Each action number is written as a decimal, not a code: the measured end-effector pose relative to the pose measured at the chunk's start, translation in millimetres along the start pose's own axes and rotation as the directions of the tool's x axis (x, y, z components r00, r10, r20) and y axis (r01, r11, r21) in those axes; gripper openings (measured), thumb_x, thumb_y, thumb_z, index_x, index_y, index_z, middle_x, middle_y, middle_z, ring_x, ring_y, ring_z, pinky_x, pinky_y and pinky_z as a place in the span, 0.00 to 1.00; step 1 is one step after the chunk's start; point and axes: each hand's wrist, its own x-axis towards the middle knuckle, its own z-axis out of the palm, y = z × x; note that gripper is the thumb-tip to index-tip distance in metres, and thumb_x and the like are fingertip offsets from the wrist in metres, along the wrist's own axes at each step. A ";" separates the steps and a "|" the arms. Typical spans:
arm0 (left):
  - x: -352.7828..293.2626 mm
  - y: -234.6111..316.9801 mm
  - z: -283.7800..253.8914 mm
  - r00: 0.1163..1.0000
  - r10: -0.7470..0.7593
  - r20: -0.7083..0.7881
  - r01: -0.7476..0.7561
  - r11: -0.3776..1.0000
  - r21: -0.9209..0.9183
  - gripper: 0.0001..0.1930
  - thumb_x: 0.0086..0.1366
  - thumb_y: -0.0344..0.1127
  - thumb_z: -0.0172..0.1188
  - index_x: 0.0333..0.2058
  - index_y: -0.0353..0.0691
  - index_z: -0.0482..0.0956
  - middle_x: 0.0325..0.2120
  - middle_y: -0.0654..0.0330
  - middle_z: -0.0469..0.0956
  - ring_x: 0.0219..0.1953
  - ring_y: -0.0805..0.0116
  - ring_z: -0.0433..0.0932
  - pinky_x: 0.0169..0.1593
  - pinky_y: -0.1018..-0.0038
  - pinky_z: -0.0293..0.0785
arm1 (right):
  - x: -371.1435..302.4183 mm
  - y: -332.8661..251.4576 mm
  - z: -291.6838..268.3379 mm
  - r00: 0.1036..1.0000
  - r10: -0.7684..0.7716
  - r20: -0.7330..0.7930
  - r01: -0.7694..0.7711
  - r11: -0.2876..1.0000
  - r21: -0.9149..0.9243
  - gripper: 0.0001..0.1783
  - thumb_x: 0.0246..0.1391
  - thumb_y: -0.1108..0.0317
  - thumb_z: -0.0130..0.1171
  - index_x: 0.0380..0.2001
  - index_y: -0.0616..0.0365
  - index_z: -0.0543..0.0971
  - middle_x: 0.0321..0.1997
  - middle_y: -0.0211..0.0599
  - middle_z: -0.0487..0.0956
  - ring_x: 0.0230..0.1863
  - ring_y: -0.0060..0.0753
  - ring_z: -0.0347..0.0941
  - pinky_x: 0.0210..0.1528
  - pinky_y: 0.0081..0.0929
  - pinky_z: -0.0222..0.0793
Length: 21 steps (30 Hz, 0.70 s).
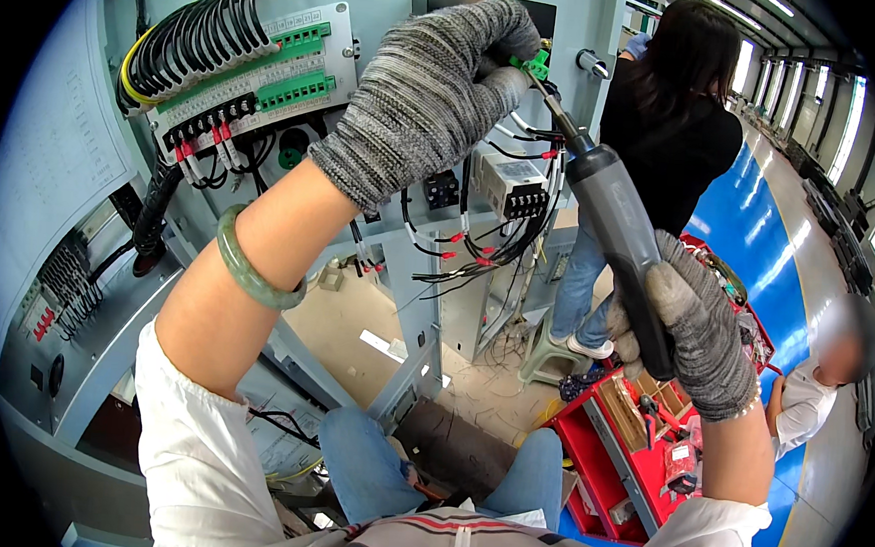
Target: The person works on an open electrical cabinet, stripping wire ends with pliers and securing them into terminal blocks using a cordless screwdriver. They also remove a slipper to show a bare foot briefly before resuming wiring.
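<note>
My left hand point(433, 98), in a grey knitted glove, pinches a small green terminal block point(532, 65) in front of the cabinet panel. In my gloved right hand point(695, 324) is a dark grey and black electric screwdriver point(612, 204), tilted up and to the left. Its thin bit meets the green block; whether it sits in a screw slot is too small to tell. Below my hands hang black wires point(489, 257) with red and white ends. A grey-and-black power supply unit point(511, 186) is fixed close by.
A terminal board point(301, 55) with green connectors and bundled black wires is at the left. A red tool cart point(596, 464) stands at the lower right. One person point(667, 117) stands beyond the cabinet near a stool point(553, 356); another person point(811, 397) is at the far right.
</note>
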 end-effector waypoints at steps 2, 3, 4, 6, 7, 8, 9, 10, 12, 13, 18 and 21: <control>0.7 3.7 -1.5 0.999 -0.048 0.016 0.047 0.998 0.047 0.10 0.54 0.30 0.59 0.36 0.38 0.75 0.29 0.56 0.78 0.32 0.64 0.79 0.40 0.71 0.76 | 0.4 -0.5 0.2 0.999 0.024 -0.041 -0.025 0.999 -0.033 0.28 0.54 0.49 0.52 0.51 0.58 0.67 0.24 0.32 0.74 0.20 0.19 0.71 0.20 0.16 0.71; 0.6 3.1 -0.9 1.000 -0.024 0.007 0.023 0.998 0.062 0.10 0.54 0.30 0.59 0.36 0.38 0.75 0.29 0.56 0.78 0.32 0.64 0.79 0.40 0.71 0.75 | 0.4 -0.9 0.1 0.997 0.034 -0.063 -0.037 0.998 -0.049 0.29 0.54 0.48 0.52 0.51 0.59 0.67 0.25 0.32 0.74 0.20 0.18 0.71 0.20 0.16 0.70; 0.8 1.9 0.0 1.000 0.000 -0.003 0.000 0.997 0.078 0.10 0.54 0.30 0.59 0.36 0.39 0.75 0.29 0.56 0.78 0.32 0.63 0.79 0.40 0.71 0.75 | 0.3 -0.9 -0.9 0.998 0.025 -0.056 -0.028 0.997 -0.067 0.29 0.54 0.48 0.52 0.51 0.59 0.67 0.25 0.32 0.74 0.20 0.18 0.71 0.21 0.16 0.71; 1.5 0.3 1.5 0.999 0.036 -0.011 -0.035 0.993 0.110 0.09 0.54 0.31 0.59 0.36 0.39 0.75 0.29 0.56 0.78 0.32 0.62 0.79 0.39 0.70 0.75 | -0.2 -0.8 -3.7 0.999 0.006 -0.042 -0.010 0.995 -0.102 0.29 0.54 0.48 0.52 0.51 0.59 0.67 0.25 0.32 0.74 0.21 0.17 0.70 0.22 0.16 0.71; 1.9 -0.3 1.9 0.999 0.048 -0.010 -0.046 0.991 0.127 0.09 0.54 0.31 0.59 0.36 0.39 0.75 0.29 0.56 0.78 0.32 0.61 0.78 0.39 0.70 0.75 | -1.0 -3.0 -2.3 0.997 -0.005 -0.074 -0.006 0.989 -0.145 0.29 0.54 0.48 0.52 0.50 0.60 0.67 0.26 0.32 0.74 0.21 0.17 0.70 0.22 0.16 0.70; 2.1 -0.6 2.4 0.998 0.059 -0.008 -0.058 0.988 0.145 0.09 0.54 0.31 0.59 0.35 0.39 0.75 0.29 0.56 0.78 0.32 0.60 0.78 0.39 0.70 0.75 | -2.2 -7.2 0.4 0.994 -0.017 -0.105 -0.003 0.982 -0.188 0.29 0.54 0.48 0.52 0.50 0.60 0.67 0.26 0.32 0.74 0.21 0.17 0.70 0.22 0.16 0.70; 2.2 0.1 2.7 0.997 0.077 -0.006 -0.075 0.982 0.173 0.09 0.54 0.30 0.58 0.35 0.40 0.75 0.29 0.56 0.77 0.32 0.59 0.78 0.39 0.69 0.75 | -3.9 -11.0 1.7 0.990 -0.031 -0.135 -0.001 0.973 -0.231 0.29 0.54 0.48 0.52 0.50 0.61 0.67 0.26 0.32 0.74 0.22 0.17 0.70 0.22 0.16 0.69; 2.9 1.5 2.7 0.995 0.095 -0.005 -0.092 0.975 0.200 0.09 0.54 0.30 0.58 0.35 0.40 0.75 0.29 0.56 0.77 0.32 0.59 0.78 0.39 0.68 0.75 | -6.0 -13.2 -0.1 0.993 -0.039 -0.112 0.011 0.969 -0.247 0.29 0.54 0.49 0.52 0.50 0.61 0.67 0.26 0.32 0.74 0.22 0.17 0.70 0.22 0.16 0.69; 3.4 7.4 2.6 0.994 0.112 0.008 -0.112 0.981 0.159 0.08 0.53 0.27 0.56 0.34 0.38 0.73 0.28 0.54 0.75 0.31 0.57 0.76 0.38 0.67 0.73 | -10.3 -15.7 -4.5 0.997 -0.049 -0.062 0.030 0.962 -0.273 0.29 0.54 0.49 0.52 0.50 0.62 0.67 0.26 0.31 0.74 0.22 0.17 0.70 0.22 0.16 0.67; 4.8 12.6 2.5 0.993 0.115 0.015 -0.116 0.989 0.088 0.08 0.51 0.24 0.54 0.32 0.37 0.72 0.27 0.52 0.73 0.31 0.57 0.75 0.37 0.67 0.72 | -13.3 -19.6 -4.3 0.998 -0.029 -0.063 0.013 0.970 -0.244 0.29 0.54 0.49 0.52 0.50 0.62 0.67 0.26 0.31 0.74 0.22 0.18 0.71 0.22 0.16 0.67; 1.6 17.0 -1.0 0.995 0.098 0.026 -0.099 0.995 0.023 0.08 0.50 0.20 0.52 0.31 0.35 0.71 0.24 0.51 0.72 0.29 0.57 0.74 0.35 0.68 0.71 | -19.7 -44.1 1.9 0.996 0.019 -0.092 -0.044 0.958 -0.282 0.29 0.56 0.55 0.51 0.55 0.64 0.63 0.27 0.39 0.76 0.19 0.23 0.72 0.16 0.18 0.68; 1.0 34.4 -5.3 0.999 0.042 0.005 -0.042 0.999 -0.007 0.07 0.50 0.20 0.53 0.30 0.34 0.70 0.24 0.51 0.72 0.28 0.57 0.74 0.34 0.68 0.71 | -20.8 -43.4 -1.1 0.995 -0.044 -0.092 0.008 0.933 -0.360 0.31 0.57 0.55 0.51 0.57 0.64 0.61 0.27 0.40 0.76 0.18 0.23 0.73 0.17 0.19 0.69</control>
